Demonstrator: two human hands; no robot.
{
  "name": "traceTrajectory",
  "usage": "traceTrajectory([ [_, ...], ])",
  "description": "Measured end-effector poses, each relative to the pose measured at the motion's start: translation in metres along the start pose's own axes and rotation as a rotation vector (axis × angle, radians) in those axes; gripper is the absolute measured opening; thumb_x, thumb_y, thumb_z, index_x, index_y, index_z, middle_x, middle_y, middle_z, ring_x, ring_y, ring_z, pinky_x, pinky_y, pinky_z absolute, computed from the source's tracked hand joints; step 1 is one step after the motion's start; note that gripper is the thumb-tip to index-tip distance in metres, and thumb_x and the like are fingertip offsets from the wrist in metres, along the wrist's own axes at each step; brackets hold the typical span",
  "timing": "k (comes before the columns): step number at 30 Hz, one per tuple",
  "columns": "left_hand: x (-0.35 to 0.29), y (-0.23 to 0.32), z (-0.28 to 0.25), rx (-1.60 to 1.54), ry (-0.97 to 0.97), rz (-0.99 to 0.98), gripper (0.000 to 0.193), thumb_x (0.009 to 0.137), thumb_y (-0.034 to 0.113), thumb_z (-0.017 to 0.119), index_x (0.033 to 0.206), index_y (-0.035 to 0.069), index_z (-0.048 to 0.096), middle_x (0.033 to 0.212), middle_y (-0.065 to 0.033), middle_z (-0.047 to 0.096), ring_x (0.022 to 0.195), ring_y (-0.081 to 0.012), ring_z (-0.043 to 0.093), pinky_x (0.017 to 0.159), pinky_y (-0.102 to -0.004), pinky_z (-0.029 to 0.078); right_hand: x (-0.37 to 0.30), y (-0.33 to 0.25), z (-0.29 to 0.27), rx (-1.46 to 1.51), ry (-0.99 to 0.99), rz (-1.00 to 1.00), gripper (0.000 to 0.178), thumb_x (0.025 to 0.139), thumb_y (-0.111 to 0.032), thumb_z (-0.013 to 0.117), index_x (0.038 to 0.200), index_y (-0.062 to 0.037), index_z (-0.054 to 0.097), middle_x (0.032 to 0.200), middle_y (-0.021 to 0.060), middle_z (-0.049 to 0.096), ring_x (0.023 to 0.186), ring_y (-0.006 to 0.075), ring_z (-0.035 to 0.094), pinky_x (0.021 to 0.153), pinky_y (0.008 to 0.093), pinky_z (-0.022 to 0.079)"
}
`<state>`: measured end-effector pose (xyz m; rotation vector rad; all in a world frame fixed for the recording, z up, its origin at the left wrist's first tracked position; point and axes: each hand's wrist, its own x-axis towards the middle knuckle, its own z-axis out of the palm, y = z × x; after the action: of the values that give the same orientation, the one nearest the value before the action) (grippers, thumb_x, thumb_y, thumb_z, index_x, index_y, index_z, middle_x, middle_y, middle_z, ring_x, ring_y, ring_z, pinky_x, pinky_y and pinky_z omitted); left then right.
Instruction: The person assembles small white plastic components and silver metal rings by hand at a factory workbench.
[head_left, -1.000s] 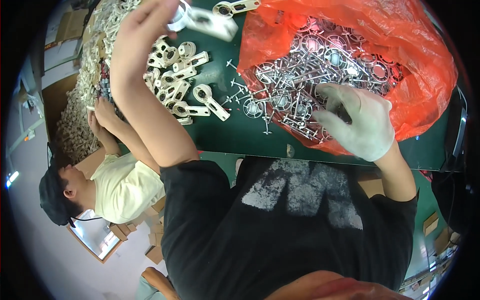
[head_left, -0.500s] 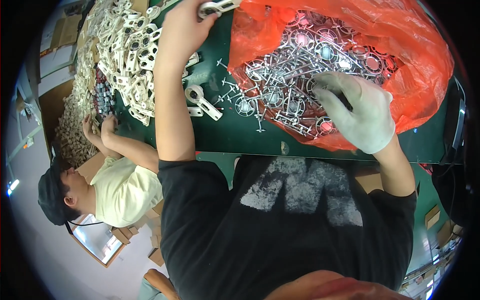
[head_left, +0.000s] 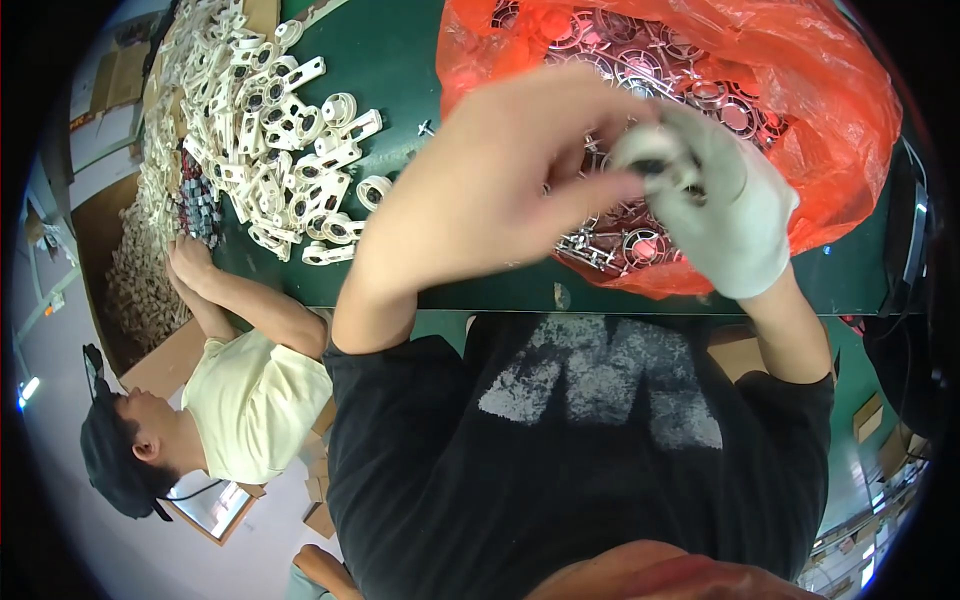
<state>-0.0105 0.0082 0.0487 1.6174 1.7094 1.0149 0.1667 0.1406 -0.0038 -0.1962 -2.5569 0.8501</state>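
My bare left hand (head_left: 510, 170) reaches across to my right hand, blurred by motion. Its thumb and fingers close on a white plastic part (head_left: 645, 150) with a rounded end and a dark opening, mostly hidden between both hands. My right hand (head_left: 735, 205), in a pale glove, has its fingers curled against the part; what else they hold is hidden. Beneath both hands, a red plastic bag (head_left: 850, 150) lies open, full of silvery round grille pieces (head_left: 640, 247) on thin rods, some backed pink.
White plastic parts with ringed ends (head_left: 290, 130) form a heap on the green table (head_left: 390, 60) at left. Farther left a co-worker (head_left: 240, 400) in a pale yellow shirt works beside a cardboard box (head_left: 155, 345) of small pieces. Dark cables (head_left: 915, 180) hang at the right edge.
My left hand has swung from the far left, above the heap, to my right hand, bringing the white plastic part. My right hand stays over the bag. The co-worker's hands have come together.
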Motion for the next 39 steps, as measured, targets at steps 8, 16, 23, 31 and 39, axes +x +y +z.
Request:
traceTrajectory([
  [8,0.016,-0.056,0.005,0.719,0.02,0.125,0.039,0.086,0.015,0.072,0.124,0.019,0.067,0.105,-0.0055,0.071,0.09,-0.0279,0.069,0.073,-0.0382,0.057,0.002,0.001,-0.005,0.048,0.119,0.423,0.039,0.084,-0.015,0.08,0.121,-0.0063,0.067,0.097,0.0121,0.074,0.085,0.0215,0.074,0.079,0.0315,0.057],
  [16,0.014,-0.063,0.004,0.824,0.192,-0.012,0.018,0.091,0.02,0.071,0.104,0.007,0.07,0.081,-0.0113,0.07,0.076,-0.0334,0.068,0.065,-0.0406,0.054,0.009,-0.006,-0.007,0.01,0.037,0.543,0.037,0.087,-0.017,0.076,0.121,-0.0077,0.068,0.098,0.0142,0.074,0.09,0.0248,0.074,0.081,0.0323,0.057],
  [23,-0.005,-0.015,0.024,-0.287,0.368,-0.258,0.016,0.095,0.005,0.069,0.109,-0.004,0.071,0.088,0.001,0.07,0.07,-0.0002,0.056,0.057,-0.0155,0.04,0.0,0.003,0.002,-0.083,0.123,0.394,0.028,0.082,-0.017,0.077,0.109,-0.0139,0.073,0.078,0.0115,0.071,0.071,0.0283,0.072,0.061,0.0368,0.058],
  [31,-0.005,-0.026,0.052,0.023,0.341,-0.029,0.026,0.087,0.002,0.074,0.113,0.001,0.073,0.102,-0.0061,0.07,0.067,-0.004,0.058,0.055,-0.0195,0.043,-0.001,-0.001,0.001,-0.15,-0.133,0.365,0.024,0.081,-0.019,0.068,0.104,-0.0154,0.071,0.069,0.0107,0.067,0.065,0.0329,0.069,0.055,0.0436,0.055],
  [39,-0.009,-0.033,0.045,0.331,0.201,0.185,0.057,0.073,0.019,0.086,0.125,0.007,0.068,0.119,-0.0077,0.071,0.097,-0.0238,0.072,0.074,-0.0311,0.06,-0.002,-0.001,0.0,-0.141,-0.165,0.359,0.027,0.081,-0.02,0.068,0.107,-0.0155,0.072,0.068,0.0107,0.067,0.065,0.0322,0.07,0.056,0.0437,0.056],
])
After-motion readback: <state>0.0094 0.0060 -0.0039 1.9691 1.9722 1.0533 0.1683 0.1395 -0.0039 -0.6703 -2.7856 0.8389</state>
